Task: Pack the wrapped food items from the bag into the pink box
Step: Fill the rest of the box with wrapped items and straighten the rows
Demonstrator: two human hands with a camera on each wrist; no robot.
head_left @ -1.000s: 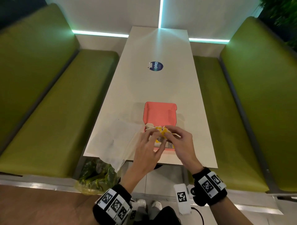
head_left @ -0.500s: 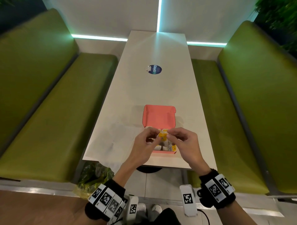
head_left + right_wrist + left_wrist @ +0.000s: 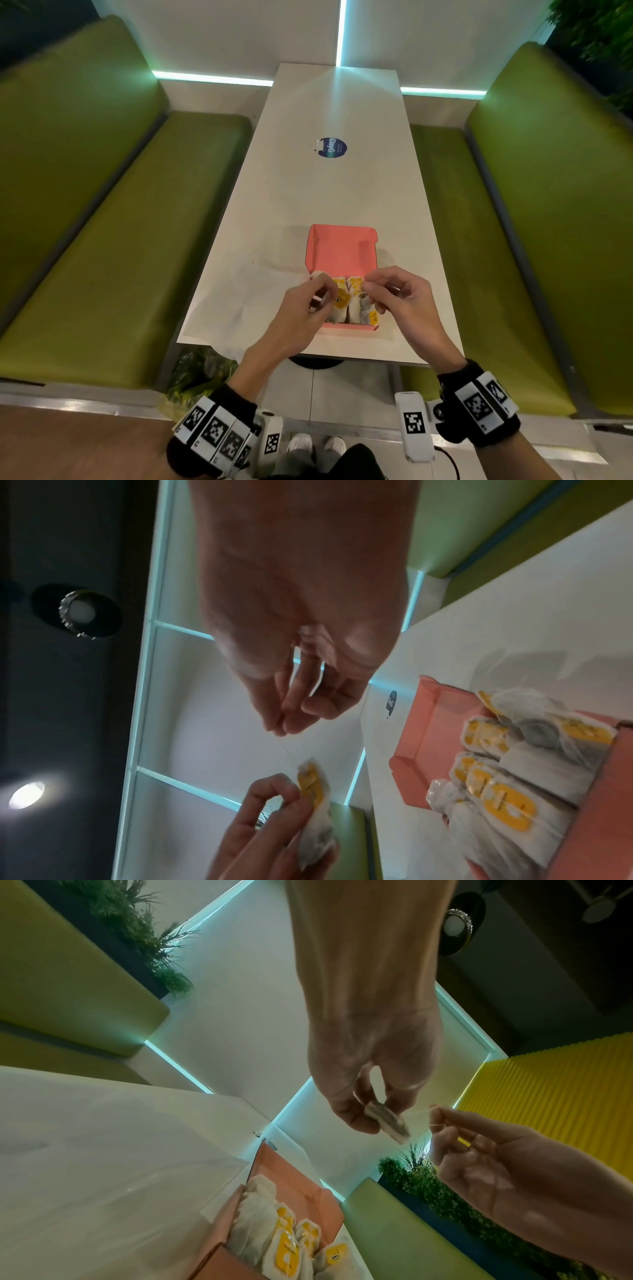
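The pink box (image 3: 342, 250) stands open near the table's front edge, its lid tipped back. Several wrapped items with yellow labels (image 3: 356, 284) stand packed inside (image 3: 514, 791). Just above the box, my left hand (image 3: 329, 291) pinches one wrapped item (image 3: 387, 1122) between thumb and fingers. My right hand (image 3: 368, 286) pinches a thin thread (image 3: 287, 750) that runs from that item's yellow label (image 3: 311, 780). The clear plastic bag (image 3: 239, 294) lies flat on the table, left of the box.
Green padded benches (image 3: 102, 240) run along both sides of the white table (image 3: 342, 192). A round blue sticker (image 3: 331, 148) sits mid-table. A bag of green leaves (image 3: 202, 373) hangs below the table's front left corner.
Both hands have risen from the box with one wrapped item. They have drawn slightly apart, with the thread now stretched between them.
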